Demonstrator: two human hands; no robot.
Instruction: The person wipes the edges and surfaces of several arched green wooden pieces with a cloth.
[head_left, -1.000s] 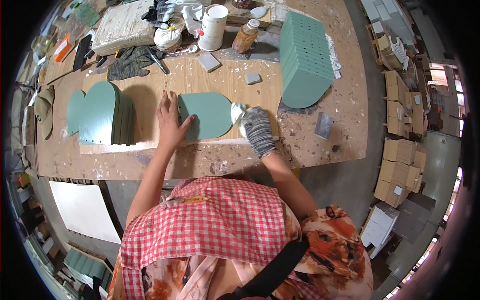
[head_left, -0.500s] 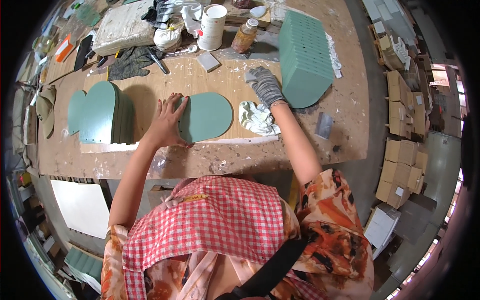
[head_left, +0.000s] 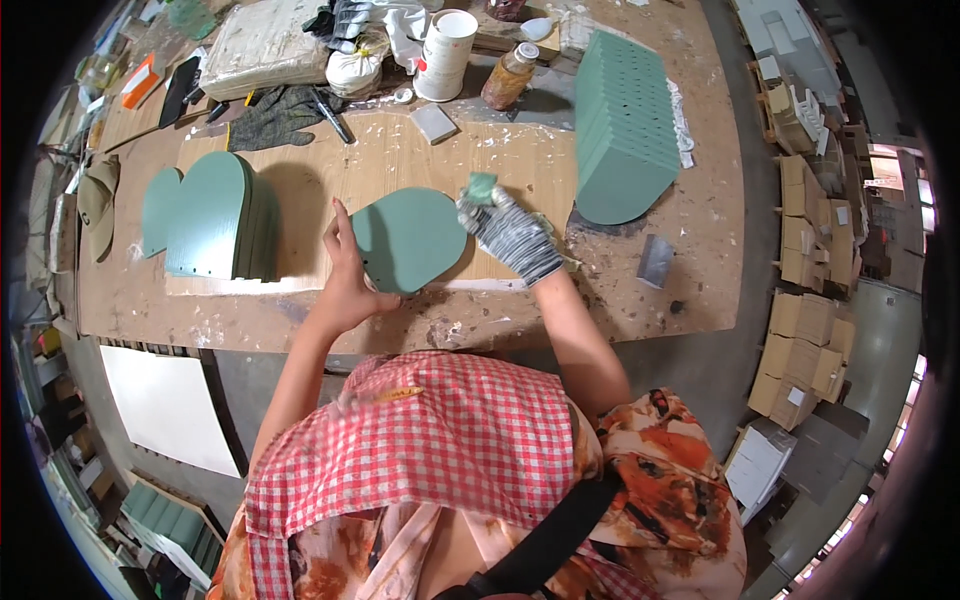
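- The bare left hand (head_left: pixel 352 275) holds the left end of the green board (head_left: pixel 415 240), fingers spread wide along that end, thumb low at the corner towards the bench's near edge; this grip probably steadies the piece while leaving most of its face uncovered.
- The green board is in the middle of the bench (head_left: pixel 700 285), near its front edge, above a pale wood sheet (head_left: pixel 320 170); I cannot tell whether it lies flat or is slightly lifted.
- The gloved right hand (head_left: pixel 510 240) is closed around a small greenish block (head_left: pixel 482 187), just beside the board's rounded right end; the block pokes out past the fingertips, likely so its face can meet the board first.
- A crumpled cloth (head_left: pixel 571 263) is mostly hidden by the right hand, perhaps kept there for easy reach.
- Similar green boards form a pile (head_left: pixel 205 215) towards the bench's left edge and a taller stack (head_left: pixel 625 150) towards its right, seemingly to leave the middle for working.
- A grey block (head_left: pixel 433 124), a white tub (head_left: pixel 445 55) and a jar (head_left: pixel 510 75) sit towards the far edge, apparently out of the way.
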